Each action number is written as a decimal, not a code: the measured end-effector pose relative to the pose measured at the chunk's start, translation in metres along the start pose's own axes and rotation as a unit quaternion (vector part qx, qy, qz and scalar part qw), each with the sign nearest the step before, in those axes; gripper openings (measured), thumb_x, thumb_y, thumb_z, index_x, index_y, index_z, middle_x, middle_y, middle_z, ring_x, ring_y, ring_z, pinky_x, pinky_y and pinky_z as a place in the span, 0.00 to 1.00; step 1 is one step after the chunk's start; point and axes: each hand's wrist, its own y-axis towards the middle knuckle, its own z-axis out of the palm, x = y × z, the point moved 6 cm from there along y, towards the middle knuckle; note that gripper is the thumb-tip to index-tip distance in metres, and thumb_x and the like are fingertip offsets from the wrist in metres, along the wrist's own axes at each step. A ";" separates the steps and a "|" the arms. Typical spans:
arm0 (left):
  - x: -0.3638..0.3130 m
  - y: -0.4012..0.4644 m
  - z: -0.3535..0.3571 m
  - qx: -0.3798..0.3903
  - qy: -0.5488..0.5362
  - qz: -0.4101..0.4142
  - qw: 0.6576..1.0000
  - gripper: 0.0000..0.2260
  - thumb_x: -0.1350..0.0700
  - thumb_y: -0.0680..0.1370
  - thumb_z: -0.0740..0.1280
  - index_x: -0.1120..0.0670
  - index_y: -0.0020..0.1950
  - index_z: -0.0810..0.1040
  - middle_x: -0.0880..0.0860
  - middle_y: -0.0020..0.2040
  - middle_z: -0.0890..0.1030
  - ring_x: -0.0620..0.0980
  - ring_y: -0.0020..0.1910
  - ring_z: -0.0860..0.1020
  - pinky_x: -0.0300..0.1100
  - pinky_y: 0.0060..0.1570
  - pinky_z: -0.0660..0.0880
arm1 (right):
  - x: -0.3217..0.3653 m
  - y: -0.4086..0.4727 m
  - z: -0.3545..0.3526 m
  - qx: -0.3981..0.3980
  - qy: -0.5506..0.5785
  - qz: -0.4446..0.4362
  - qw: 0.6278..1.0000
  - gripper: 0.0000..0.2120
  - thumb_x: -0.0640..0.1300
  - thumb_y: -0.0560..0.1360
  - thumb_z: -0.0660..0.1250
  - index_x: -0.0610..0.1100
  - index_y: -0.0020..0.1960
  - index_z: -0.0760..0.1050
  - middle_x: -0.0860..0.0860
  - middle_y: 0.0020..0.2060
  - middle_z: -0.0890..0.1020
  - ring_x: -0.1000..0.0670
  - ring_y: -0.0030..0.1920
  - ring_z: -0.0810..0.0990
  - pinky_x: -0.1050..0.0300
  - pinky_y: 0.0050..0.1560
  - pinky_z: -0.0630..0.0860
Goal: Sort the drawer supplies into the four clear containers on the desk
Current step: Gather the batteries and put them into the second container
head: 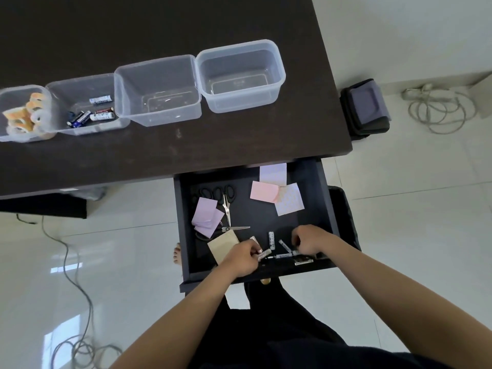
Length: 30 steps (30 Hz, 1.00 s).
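On the dark counter (186, 27) stand four clear containers in a row. The leftmost container (16, 134) holds rolls of tape (25, 114). The second container (105, 126) holds several batteries (90, 115); their labels are too blurred to read. The third container (159, 89) and the fourth container (241, 75) show only bare bottoms.

Below the counter's edge the drawer (326, 209) is pulled out. At its left lie lilac note pads (206, 217), black-handled scissors (226, 203) and a tan pad (222, 246). Farther right lie a pink pad (263, 191), a white pad (273, 174) and a dotted pad (290, 199).

Near the drawer's front, the left hand (241, 258) has its grip closed on a battery (265, 254), pinched between thumb and fingers. Loose batteries (277, 242) lie between the two hands on the drawer floor. The right hand (310, 239) has its fingers curled down over the batteries at the front wall; whether its grip holds one cannot be told.
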 end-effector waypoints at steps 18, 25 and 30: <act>0.008 0.006 -0.018 -0.053 0.127 0.056 0.989 0.17 0.65 0.75 0.60 0.56 0.62 0.74 0.55 0.61 0.73 0.53 0.59 0.75 0.43 0.59 0.72 | 0.034 0.008 0.013 -0.051 0.027 -0.094 0.994 0.24 0.37 0.72 0.65 0.49 0.66 0.67 0.49 0.58 0.73 0.46 0.56 0.76 0.47 0.51 0.77; 0.010 0.007 -0.010 0.023 0.163 0.057 0.985 0.13 0.63 0.76 0.61 0.55 0.59 0.77 0.53 0.59 0.79 0.52 0.60 0.76 0.43 0.60 0.72 | 0.045 0.007 0.017 -0.020 0.014 -0.101 0.995 0.26 0.38 0.71 0.65 0.54 0.65 0.64 0.53 0.47 0.71 0.49 0.47 0.72 0.54 0.47 0.72; 0.011 0.006 -0.012 0.032 0.125 0.042 0.991 0.14 0.64 0.74 0.61 0.55 0.59 0.71 0.53 0.56 0.79 0.53 0.55 0.77 0.42 0.55 0.72 | 0.054 0.010 0.023 0.008 0.001 -0.093 0.996 0.28 0.39 0.71 0.64 0.57 0.67 0.62 0.48 0.63 0.71 0.44 0.60 0.73 0.56 0.49 0.69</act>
